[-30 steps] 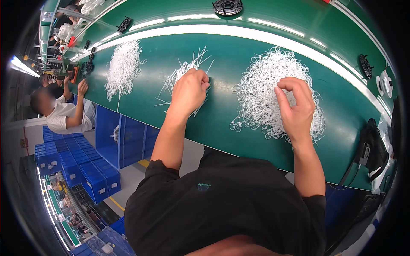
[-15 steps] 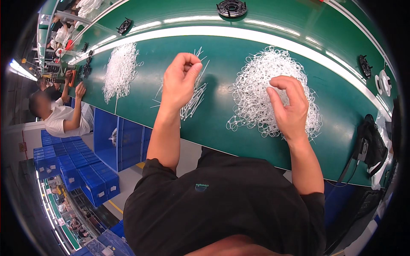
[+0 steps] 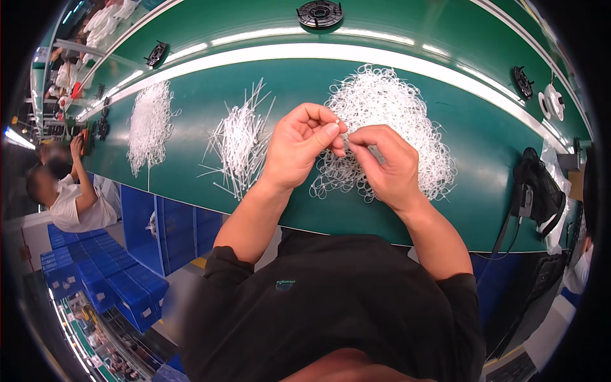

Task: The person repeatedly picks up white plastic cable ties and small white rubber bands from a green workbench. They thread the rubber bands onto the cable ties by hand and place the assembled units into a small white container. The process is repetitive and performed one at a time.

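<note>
My left hand [image 3: 300, 145] is closed in a pinch, with a small white bit of a cable tie showing at its fingertips. Fingertips of my right hand [image 3: 389, 162] meet it from the right, also pinched at the tie; most of the tie is hidden by the fingers. Both hands are above the near left edge of a big heap of looped white cable ties [image 3: 382, 95]. To the left, a loose bunch of straight white cable ties [image 3: 239, 137] lies on the green table [image 3: 197, 83].
Farther left lies another white pile of ties [image 3: 151, 124]. Black round parts [image 3: 319, 14] rest beyond the light strip. A black bag [image 3: 536, 188] sits at the right end. Blue bins [image 3: 137, 296] stand below left, near a seated person [image 3: 79, 202] in white.
My left hand has moved from over the straight ties to meet my right hand. The right hand's fingers have closed from a spread position. The whole view has shifted slightly.
</note>
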`<control>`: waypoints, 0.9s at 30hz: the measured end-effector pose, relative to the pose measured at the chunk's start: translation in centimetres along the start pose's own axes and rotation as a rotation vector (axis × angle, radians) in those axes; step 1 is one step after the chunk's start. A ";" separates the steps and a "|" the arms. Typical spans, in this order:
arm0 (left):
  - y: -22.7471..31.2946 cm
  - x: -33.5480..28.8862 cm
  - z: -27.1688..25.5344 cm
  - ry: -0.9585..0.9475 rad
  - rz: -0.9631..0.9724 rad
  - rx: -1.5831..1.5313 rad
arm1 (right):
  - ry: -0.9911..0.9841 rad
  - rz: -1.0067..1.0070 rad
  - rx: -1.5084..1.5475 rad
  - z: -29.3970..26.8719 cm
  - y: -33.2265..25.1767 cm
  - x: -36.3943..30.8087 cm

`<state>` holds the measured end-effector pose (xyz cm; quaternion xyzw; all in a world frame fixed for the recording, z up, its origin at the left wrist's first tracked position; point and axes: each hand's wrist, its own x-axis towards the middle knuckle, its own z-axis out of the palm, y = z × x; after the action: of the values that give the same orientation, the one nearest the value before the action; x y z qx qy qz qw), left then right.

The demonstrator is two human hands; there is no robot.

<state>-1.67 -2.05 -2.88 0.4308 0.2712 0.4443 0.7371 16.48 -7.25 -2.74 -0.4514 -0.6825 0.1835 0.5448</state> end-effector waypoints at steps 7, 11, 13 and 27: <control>-1.6 -0.7 0.7 0.007 -0.036 0.114 | 0.172 0.277 0.262 0.5 -0.1 -0.6; -1.9 -0.6 1.0 0.053 -0.021 0.076 | 0.147 0.209 0.104 0.3 -0.2 -0.3; -2.0 -0.4 0.8 0.081 0.012 0.044 | 0.108 0.129 0.009 0.1 -0.1 -0.2; -2.0 -0.4 0.3 0.089 0.025 0.063 | 0.063 0.126 -0.018 0.2 0.1 -0.2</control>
<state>-0.79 -2.96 -4.45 0.4370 0.3121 0.4634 0.7049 16.30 -7.31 -2.98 -0.5037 -0.6370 0.1971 0.5493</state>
